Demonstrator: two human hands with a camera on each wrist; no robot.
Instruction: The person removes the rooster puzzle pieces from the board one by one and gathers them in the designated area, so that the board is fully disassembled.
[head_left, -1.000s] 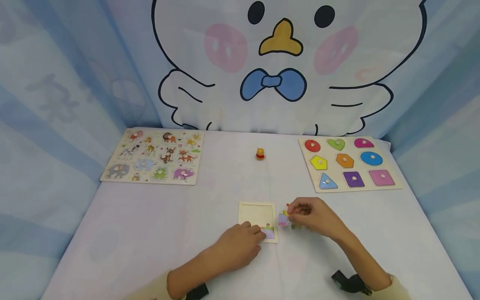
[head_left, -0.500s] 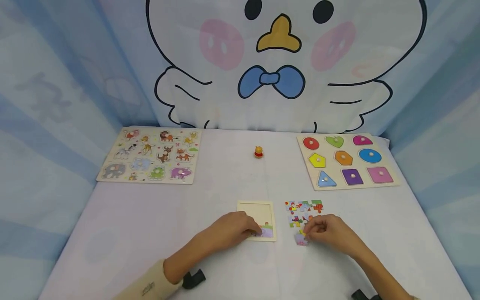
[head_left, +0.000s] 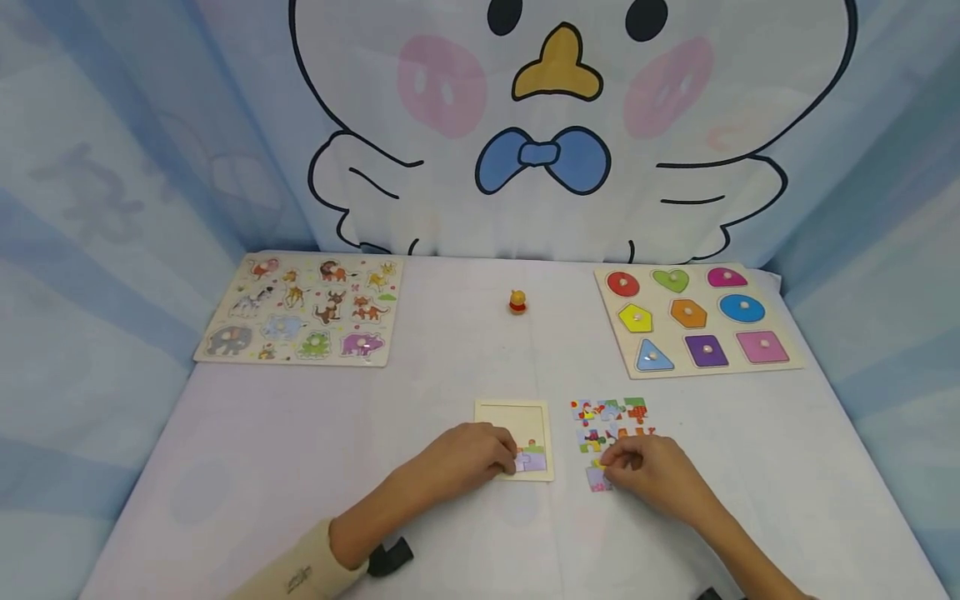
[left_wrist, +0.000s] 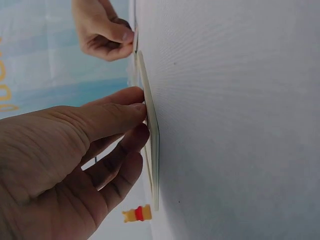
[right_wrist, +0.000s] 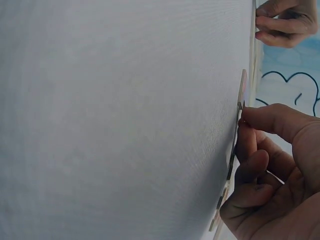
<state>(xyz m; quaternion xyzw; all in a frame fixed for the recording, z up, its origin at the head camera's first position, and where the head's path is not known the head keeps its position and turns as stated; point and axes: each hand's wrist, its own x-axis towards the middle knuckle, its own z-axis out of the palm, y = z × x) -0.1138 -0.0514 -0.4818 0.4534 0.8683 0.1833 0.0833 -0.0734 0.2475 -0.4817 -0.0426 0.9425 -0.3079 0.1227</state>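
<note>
A small wooden puzzle tray (head_left: 512, 406) lies at the front middle, with lilac and green jigsaw pieces (head_left: 535, 458) in its lower right corner. My left hand (head_left: 468, 454) reaches over the tray's left side, thumb and forefinger together on a jigsaw piece at its lower edge; in the left wrist view these fingertips are right at the tray's face. To the right, my right hand (head_left: 660, 471) pinches a lilac jigsaw piece (head_left: 596, 479) between thumb and fingers, low over the cloth. Above it lie several loose colourful jigsaw pieces (head_left: 607, 411), partly hidden by the hand.
At the back left lies an animal puzzle board (head_left: 348, 337). A shape puzzle board (head_left: 690, 371) with knobs lies at the back right. Between them stands a small yellow and red bear figure (head_left: 517, 302). A printed curtain (head_left: 540, 225) hangs behind the white table (head_left: 300, 450).
My right hand has moved right and toward me with the lilac piece, uncovering the loose pieces. My left hand has shifted left along the tray, showing more of the pieces in it.
</note>
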